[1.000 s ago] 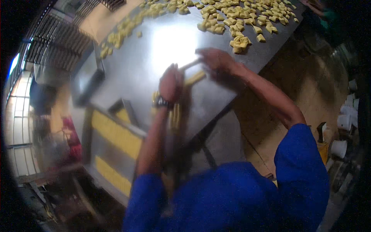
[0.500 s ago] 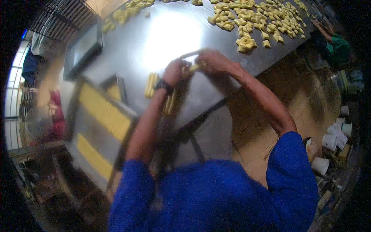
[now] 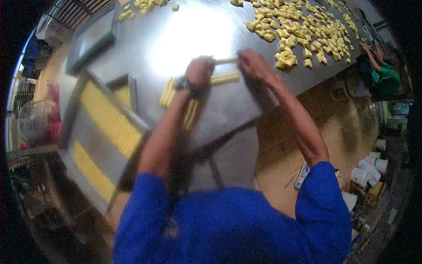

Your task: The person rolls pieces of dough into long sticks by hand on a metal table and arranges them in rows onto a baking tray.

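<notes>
Left hand (image 3: 200, 70) and right hand (image 3: 250, 62) gripping yellow dough strip (image 3: 225, 60), steel table (image 3: 184, 35)

Steel desk (image 3: 176, 39), glare patch at centre; many small folded yellow dough pieces (image 3: 303, 35) scattered toward 1 o'clock, a few more (image 3: 143, 5) at 11 o'clock beside a dark empty tray (image 3: 90, 44). Long metal tray (image 3: 103, 145) at 9 o'clock holding two rows of yellow sticks (image 3: 110, 121), with a smaller tray (image 3: 125, 90) just above it and a fan (image 3: 33, 121) at the far left edge. At 2 o'clock, another person in a green top (image 3: 384, 77) leans at the desk's far end; white buckets (image 3: 367, 174) stand on the brown floor (image 3: 281, 176) at 4 o'clock.
</notes>
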### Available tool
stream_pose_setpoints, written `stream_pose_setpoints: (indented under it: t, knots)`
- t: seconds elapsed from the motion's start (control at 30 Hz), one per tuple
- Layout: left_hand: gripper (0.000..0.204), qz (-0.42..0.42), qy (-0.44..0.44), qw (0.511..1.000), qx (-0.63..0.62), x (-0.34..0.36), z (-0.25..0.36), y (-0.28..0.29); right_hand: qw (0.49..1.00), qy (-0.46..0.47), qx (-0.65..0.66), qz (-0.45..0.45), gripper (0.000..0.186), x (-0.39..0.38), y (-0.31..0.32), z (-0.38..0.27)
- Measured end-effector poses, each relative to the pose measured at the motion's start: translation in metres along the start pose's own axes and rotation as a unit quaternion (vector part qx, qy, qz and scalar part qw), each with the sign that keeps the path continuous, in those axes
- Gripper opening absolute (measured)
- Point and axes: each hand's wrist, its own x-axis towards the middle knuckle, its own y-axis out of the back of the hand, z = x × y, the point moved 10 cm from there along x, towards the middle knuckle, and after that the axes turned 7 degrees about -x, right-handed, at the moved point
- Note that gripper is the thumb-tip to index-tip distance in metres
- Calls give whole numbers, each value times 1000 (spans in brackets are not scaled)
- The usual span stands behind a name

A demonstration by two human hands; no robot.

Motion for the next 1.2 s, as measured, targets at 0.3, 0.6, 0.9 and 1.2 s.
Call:
stream_pose_setpoints:
  t: [0.3, 0.6, 0.9, 1.2]
  knots:
    - [32, -41, 44, 996, -72, -14, -11, 8, 984, -84, 101, -123, 27, -5, -7, 3]
    - [33, -156, -44, 986, -33, -32, -1, -4, 991, 24, 30, -131, 20, -14, -20, -23]
    - [47, -108, -27, 993, 44, -39, 14, -5, 989, 143, 24, -41, 38, -33, 1, -50]
    - [41, -68, 50, 996, 25, -47, 4, -7, 974, -73, 133, -165, 35, -15, -38, -18]
